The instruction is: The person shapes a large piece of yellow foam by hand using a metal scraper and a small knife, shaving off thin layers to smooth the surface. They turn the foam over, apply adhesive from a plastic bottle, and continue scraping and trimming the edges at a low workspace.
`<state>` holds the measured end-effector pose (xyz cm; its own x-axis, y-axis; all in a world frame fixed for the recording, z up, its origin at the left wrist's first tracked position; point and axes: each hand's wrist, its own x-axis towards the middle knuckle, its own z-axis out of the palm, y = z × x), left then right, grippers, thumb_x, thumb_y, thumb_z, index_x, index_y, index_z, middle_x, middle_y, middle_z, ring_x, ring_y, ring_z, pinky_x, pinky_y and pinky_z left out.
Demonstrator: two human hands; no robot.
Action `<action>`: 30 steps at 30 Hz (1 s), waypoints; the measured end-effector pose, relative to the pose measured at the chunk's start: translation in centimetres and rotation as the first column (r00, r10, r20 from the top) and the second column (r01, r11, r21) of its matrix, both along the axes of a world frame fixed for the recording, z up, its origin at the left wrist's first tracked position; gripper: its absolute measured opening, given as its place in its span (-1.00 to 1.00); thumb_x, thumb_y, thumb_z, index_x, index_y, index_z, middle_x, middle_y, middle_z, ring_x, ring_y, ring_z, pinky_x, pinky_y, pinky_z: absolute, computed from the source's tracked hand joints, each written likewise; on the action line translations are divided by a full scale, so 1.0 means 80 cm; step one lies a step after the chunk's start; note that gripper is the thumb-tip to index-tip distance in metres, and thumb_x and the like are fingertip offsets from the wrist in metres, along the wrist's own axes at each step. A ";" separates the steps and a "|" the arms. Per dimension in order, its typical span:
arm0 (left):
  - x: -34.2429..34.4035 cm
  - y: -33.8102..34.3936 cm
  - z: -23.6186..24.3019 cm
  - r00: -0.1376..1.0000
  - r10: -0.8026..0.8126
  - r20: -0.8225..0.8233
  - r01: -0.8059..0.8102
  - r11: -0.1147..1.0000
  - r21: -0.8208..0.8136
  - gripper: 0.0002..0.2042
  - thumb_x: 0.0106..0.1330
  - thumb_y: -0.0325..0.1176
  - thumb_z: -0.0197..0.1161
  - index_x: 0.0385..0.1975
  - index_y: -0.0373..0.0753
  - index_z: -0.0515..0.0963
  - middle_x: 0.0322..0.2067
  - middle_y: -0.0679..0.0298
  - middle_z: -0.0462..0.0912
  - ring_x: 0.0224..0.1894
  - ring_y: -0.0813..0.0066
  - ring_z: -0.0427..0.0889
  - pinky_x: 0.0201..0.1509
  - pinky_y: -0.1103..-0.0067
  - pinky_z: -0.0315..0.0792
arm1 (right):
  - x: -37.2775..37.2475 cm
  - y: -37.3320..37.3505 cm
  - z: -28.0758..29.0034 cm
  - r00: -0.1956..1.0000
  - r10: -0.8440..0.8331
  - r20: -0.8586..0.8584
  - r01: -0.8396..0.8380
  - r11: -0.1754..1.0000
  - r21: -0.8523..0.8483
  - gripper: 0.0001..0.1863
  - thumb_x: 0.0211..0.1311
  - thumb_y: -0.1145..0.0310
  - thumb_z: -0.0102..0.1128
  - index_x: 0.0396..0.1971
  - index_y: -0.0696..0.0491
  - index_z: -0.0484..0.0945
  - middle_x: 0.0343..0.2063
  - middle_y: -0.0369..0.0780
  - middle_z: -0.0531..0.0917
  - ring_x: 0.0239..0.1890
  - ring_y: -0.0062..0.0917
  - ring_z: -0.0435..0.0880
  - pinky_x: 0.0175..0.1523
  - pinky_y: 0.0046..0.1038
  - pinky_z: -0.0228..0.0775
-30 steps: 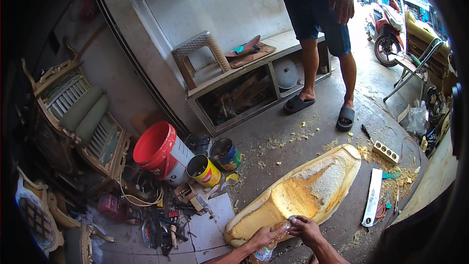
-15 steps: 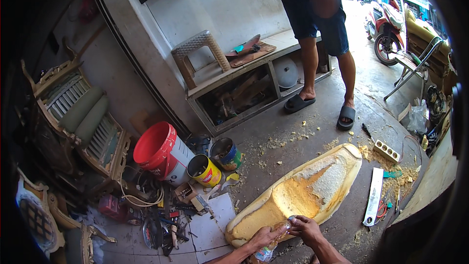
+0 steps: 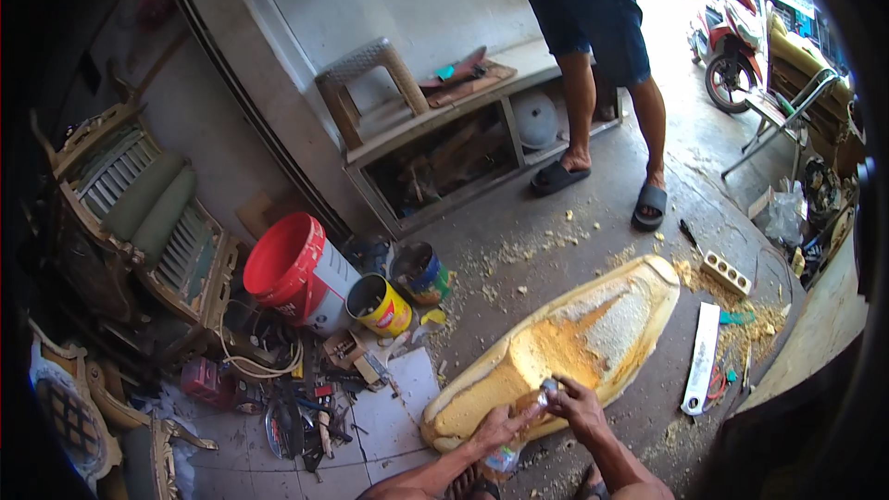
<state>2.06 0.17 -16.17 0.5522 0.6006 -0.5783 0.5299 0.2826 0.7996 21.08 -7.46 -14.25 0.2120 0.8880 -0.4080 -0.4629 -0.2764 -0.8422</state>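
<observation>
We hold a clear plastic bottle (image 3: pixel 531 403) with amber contents, slanting between our two hands at the near edge of the scene. The fingers of our left hand (image 3: pixel 500 428) are curled around its body, and those of our right hand (image 3: pixel 572 401) close in on its upper end, though we cannot tell whether they pinch the cap or the neck. Just beyond our hands, a long yellow foam pad (image 3: pixel 537 349) fills the floor (image 3: pixel 607 176) ahead, slanting from near left to far right, with a hollow in its middle and a whitish patch toward its far end; the bottle is over its near side. Foam crumbs (image 3: pixel 764 333) litter the floor around it. On its right lie a white flat bar (image 3: pixel 701 361), a teal piece (image 3: pixel 738 318) and a power strip (image 3: pixel 725 273). On its left, a red bucket (image 3: pixel 324 282), a yellow can (image 3: pixel 391 317) and a blue-green can (image 3: pixel 428 280) stand close together, with a heap of tools (image 3: pixel 310 421) nearer us. Carved chair frames (image 3: pixel 176 222) crowd the far left. Beyond the pad, another person's legs (image 3: pixel 577 102) in dark slippers (image 3: pixel 650 206) stand in the way, before a low desk (image 3: pixel 528 65) carrying a woven-look stool (image 3: pixel 356 65). Far right, we see a folding chair (image 3: pixel 773 111) and a red motorbike (image 3: pixel 727 56).
</observation>
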 end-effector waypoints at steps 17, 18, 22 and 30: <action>0.076 -0.011 0.041 0.890 -0.114 0.441 0.030 0.981 0.192 -0.34 0.23 0.07 0.45 0.16 -0.31 0.49 -0.04 0.18 0.67 0.07 0.45 0.60 0.18 0.48 0.44 | 0.058 -0.040 0.107 0.636 -0.196 0.746 -0.108 0.935 0.337 -0.41 0.28 0.49 0.27 0.32 0.08 0.40 -0.01 0.02 0.64 -0.10 -0.25 0.74 -0.03 -0.32 0.59; 0.075 -0.010 0.036 0.889 -0.116 0.444 0.043 0.984 0.170 -0.37 0.25 0.03 0.44 0.17 -0.30 0.48 -0.02 0.18 0.67 0.08 0.45 0.59 0.20 0.49 0.43 | 0.056 -0.039 0.106 0.610 -0.179 0.772 -0.123 0.941 0.316 -0.41 0.27 0.49 0.27 0.32 0.08 0.41 0.00 0.02 0.63 -0.09 -0.24 0.73 -0.03 -0.31 0.59; 0.060 -0.007 0.042 0.894 -0.095 0.438 0.032 0.988 0.150 -0.42 0.31 -0.07 0.42 0.21 -0.29 0.46 0.02 0.20 0.64 0.11 0.48 0.57 0.24 0.49 0.41 | 0.041 -0.030 0.116 0.487 -0.152 0.860 -0.207 0.937 0.283 -0.40 0.26 0.52 0.30 0.31 0.10 0.41 0.10 0.03 0.58 0.06 -0.25 0.68 0.06 -0.35 0.65; 0.047 0.003 0.039 0.952 -0.145 0.268 0.049 0.941 0.335 -0.42 0.35 -0.03 0.36 0.26 -0.24 0.45 0.04 0.21 0.66 0.10 0.45 0.60 0.21 0.45 0.43 | 0.024 -0.026 0.092 0.641 -0.137 0.755 -0.178 0.930 0.321 -0.40 0.23 0.48 0.33 0.29 0.14 0.41 0.09 0.04 0.58 0.08 -0.20 0.67 0.07 -0.32 0.66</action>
<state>5.86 0.43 -13.04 0.7291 0.6621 -0.1731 0.2780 -0.0554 0.9590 22.99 -9.51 -6.92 0.2822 0.9358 0.2114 0.3812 0.0929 -0.9198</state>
